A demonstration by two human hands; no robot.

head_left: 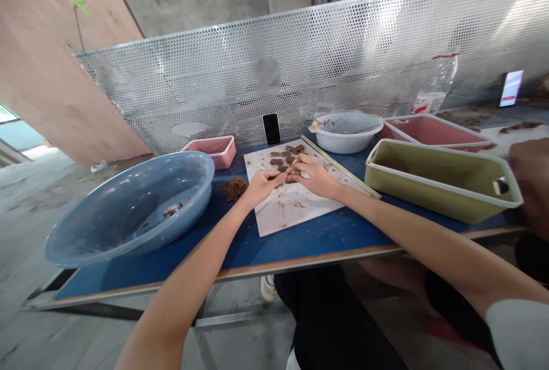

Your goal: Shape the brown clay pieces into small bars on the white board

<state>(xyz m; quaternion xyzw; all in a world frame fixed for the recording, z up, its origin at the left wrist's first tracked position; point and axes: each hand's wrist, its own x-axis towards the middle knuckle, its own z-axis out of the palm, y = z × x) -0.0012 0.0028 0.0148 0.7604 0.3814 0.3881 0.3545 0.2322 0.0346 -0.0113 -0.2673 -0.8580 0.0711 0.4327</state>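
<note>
My left hand [262, 186] and my right hand [316, 176] meet over a white board [274, 218] on the blue table. Their fingertips close on a small brown clay-like piece [290, 178], partly hidden by the fingers. Just beyond lie several similar brown pieces [277, 162], short and blocky, with crumbs scattered over the board. Beside my left wrist rests a clump of reddish-brown fibrous material [235, 189]. A pale yellow strip [343, 168] runs along the board's right edge, near my right forearm.
A large blue basin [128, 244] stands left, a small pink bin [225, 155] behind it. A phone [271, 129] leans upright behind the board. To the right are a white basin [345, 142], a pink bin [437, 130], a green bin [429, 195], a bottle [435, 87] and another person's arm [532, 181].
</note>
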